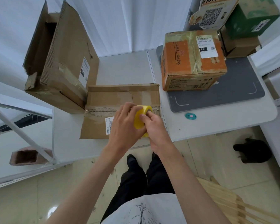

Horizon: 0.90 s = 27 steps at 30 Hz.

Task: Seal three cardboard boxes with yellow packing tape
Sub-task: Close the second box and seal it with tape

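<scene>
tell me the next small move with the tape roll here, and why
Probably peel the free end loose and stick it at the seam's right end. Both hands, left hand and right hand, hold the yellow tape roll over the flat box, whose torn centre seam shows no yellow tape yet.

The white shipping label (206, 46) on the orange box (192, 62) is showing "060-068-A05" and, on a black patch, "060". A QR code is showing on the placard (215, 12) behind it. The flat box's barcode label (109, 125) is too small to read.
</scene>
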Each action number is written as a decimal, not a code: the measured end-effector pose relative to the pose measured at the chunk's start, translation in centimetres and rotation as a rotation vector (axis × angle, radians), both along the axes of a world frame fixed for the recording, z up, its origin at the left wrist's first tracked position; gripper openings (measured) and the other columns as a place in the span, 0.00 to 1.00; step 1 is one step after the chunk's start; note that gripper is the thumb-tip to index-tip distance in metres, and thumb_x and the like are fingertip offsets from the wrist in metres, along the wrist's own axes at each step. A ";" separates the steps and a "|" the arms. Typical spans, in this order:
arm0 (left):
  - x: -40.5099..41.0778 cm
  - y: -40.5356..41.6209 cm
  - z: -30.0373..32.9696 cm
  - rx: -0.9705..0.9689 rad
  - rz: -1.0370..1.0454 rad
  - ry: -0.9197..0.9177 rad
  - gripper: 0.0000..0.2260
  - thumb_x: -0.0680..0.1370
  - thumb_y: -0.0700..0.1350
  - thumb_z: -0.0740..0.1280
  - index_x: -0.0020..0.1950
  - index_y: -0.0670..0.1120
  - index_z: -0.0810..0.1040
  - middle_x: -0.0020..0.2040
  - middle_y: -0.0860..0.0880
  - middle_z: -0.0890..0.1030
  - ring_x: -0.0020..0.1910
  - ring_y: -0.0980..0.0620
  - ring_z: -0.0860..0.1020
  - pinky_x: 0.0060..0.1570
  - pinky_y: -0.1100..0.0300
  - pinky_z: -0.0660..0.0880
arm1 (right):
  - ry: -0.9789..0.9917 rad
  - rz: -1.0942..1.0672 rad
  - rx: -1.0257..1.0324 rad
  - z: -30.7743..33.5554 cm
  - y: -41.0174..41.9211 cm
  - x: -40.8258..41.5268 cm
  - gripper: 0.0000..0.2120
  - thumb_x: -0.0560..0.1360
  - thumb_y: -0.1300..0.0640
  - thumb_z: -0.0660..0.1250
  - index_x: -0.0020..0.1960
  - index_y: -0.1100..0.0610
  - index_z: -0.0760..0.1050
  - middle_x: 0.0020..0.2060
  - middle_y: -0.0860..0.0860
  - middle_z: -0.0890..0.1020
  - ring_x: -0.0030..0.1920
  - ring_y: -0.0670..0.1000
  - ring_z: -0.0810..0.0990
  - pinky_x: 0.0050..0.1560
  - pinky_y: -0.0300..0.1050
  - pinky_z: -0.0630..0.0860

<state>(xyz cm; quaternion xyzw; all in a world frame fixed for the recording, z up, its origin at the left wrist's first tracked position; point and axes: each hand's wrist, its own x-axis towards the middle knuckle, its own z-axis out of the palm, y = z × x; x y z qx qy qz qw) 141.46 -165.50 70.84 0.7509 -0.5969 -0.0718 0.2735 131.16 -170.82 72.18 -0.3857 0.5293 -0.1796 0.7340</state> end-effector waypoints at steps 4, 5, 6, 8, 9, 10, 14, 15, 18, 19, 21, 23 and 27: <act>2.4 0.4 1.5 0.162 -0.150 0.226 0.18 0.76 0.50 0.70 0.64 0.46 0.82 0.57 0.53 0.77 0.52 0.58 0.76 0.54 0.62 0.77 | 0.008 0.064 -0.060 0.2 -0.2 -0.9 0.09 0.84 0.57 0.62 0.59 0.48 0.79 0.51 0.47 0.86 0.55 0.46 0.84 0.62 0.49 0.79; 3.1 0.0 1.8 0.185 -0.155 0.242 0.14 0.76 0.46 0.71 0.62 0.47 0.83 0.55 0.53 0.78 0.50 0.59 0.77 0.54 0.61 0.77 | 0.011 0.090 -0.074 0.2 -0.1 -1.0 0.10 0.84 0.57 0.62 0.60 0.47 0.79 0.52 0.47 0.86 0.55 0.45 0.83 0.62 0.47 0.79; 3.8 -0.6 2.1 0.202 -0.158 0.233 0.11 0.77 0.42 0.71 0.58 0.47 0.84 0.53 0.53 0.80 0.48 0.58 0.78 0.54 0.59 0.78 | 0.013 0.115 -0.088 0.2 0.0 -1.1 0.10 0.84 0.57 0.62 0.62 0.47 0.78 0.53 0.46 0.86 0.56 0.44 0.83 0.62 0.47 0.78; 4.6 -1.9 2.7 0.236 -0.180 0.196 0.05 0.76 0.39 0.74 0.51 0.47 0.86 0.46 0.54 0.82 0.44 0.57 0.79 0.51 0.56 0.80 | 0.019 0.154 -0.104 0.1 0.3 -1.0 0.10 0.84 0.56 0.62 0.62 0.46 0.77 0.54 0.46 0.85 0.58 0.45 0.82 0.64 0.47 0.76; 4.9 -2.5 3.1 0.264 -0.189 0.185 0.03 0.75 0.40 0.75 0.47 0.47 0.86 0.43 0.54 0.82 0.41 0.57 0.79 0.49 0.55 0.80 | 0.025 0.171 -0.114 0.1 0.4 -1.0 0.10 0.84 0.56 0.62 0.61 0.45 0.77 0.54 0.45 0.85 0.58 0.45 0.82 0.64 0.47 0.76; 5.1 -3.0 3.5 0.302 -0.194 0.177 0.02 0.74 0.40 0.76 0.45 0.47 0.86 0.41 0.54 0.82 0.40 0.57 0.79 0.48 0.54 0.79 | 0.035 0.185 -0.128 0.2 0.5 -1.0 0.09 0.84 0.56 0.62 0.59 0.44 0.77 0.53 0.43 0.85 0.58 0.45 0.82 0.64 0.47 0.76; 5.5 -4.5 4.8 0.474 -0.234 0.112 0.02 0.74 0.41 0.76 0.42 0.48 0.86 0.37 0.55 0.82 0.37 0.60 0.78 0.45 0.58 0.79 | 0.094 0.236 -0.211 0.3 0.6 -1.2 0.07 0.84 0.56 0.63 0.54 0.48 0.79 0.48 0.43 0.87 0.55 0.50 0.84 0.63 0.55 0.77; 5.5 -4.8 5.1 0.507 -0.249 0.091 0.02 0.74 0.41 0.76 0.42 0.48 0.86 0.36 0.57 0.80 0.37 0.62 0.78 0.44 0.60 0.78 | 0.095 0.247 -0.221 0.4 0.6 -1.2 0.07 0.84 0.56 0.63 0.55 0.50 0.80 0.49 0.44 0.87 0.55 0.50 0.84 0.63 0.56 0.77; 5.5 -5.4 5.9 0.576 -0.281 0.072 0.02 0.73 0.41 0.76 0.42 0.47 0.86 0.33 0.60 0.78 0.37 0.61 0.79 0.42 0.62 0.78 | 0.080 0.261 -0.234 0.5 0.7 -1.3 0.09 0.84 0.56 0.63 0.53 0.45 0.79 0.51 0.44 0.86 0.55 0.46 0.83 0.63 0.52 0.78; 5.5 -5.6 6.1 0.595 -0.287 0.076 0.02 0.73 0.41 0.76 0.41 0.47 0.85 0.33 0.60 0.78 0.37 0.61 0.79 0.41 0.63 0.78 | 0.070 0.266 -0.236 0.6 0.6 -1.4 0.09 0.84 0.57 0.63 0.52 0.43 0.79 0.52 0.43 0.86 0.56 0.45 0.83 0.63 0.49 0.78; 5.5 -5.9 6.2 0.631 -0.296 0.083 0.05 0.72 0.42 0.77 0.39 0.49 0.84 0.32 0.60 0.79 0.36 0.62 0.79 0.38 0.66 0.76 | 0.050 0.274 -0.235 0.8 0.6 -1.6 0.10 0.84 0.57 0.63 0.52 0.42 0.77 0.52 0.41 0.84 0.56 0.42 0.81 0.62 0.43 0.77; 5.4 -6.1 6.1 0.650 -0.308 0.086 0.07 0.72 0.43 0.77 0.37 0.51 0.82 0.32 0.59 0.80 0.36 0.61 0.79 0.38 0.66 0.75 | 0.038 0.283 -0.235 1.0 0.5 -1.8 0.10 0.84 0.58 0.63 0.52 0.42 0.76 0.50 0.38 0.83 0.56 0.40 0.81 0.60 0.40 0.76; 4.9 -6.3 5.7 0.672 -0.333 0.055 0.10 0.70 0.44 0.78 0.36 0.52 0.78 0.32 0.58 0.79 0.36 0.58 0.79 0.39 0.61 0.76 | 0.025 0.291 -0.228 1.1 0.4 -2.2 0.09 0.84 0.59 0.62 0.54 0.46 0.78 0.52 0.43 0.85 0.56 0.44 0.82 0.61 0.40 0.75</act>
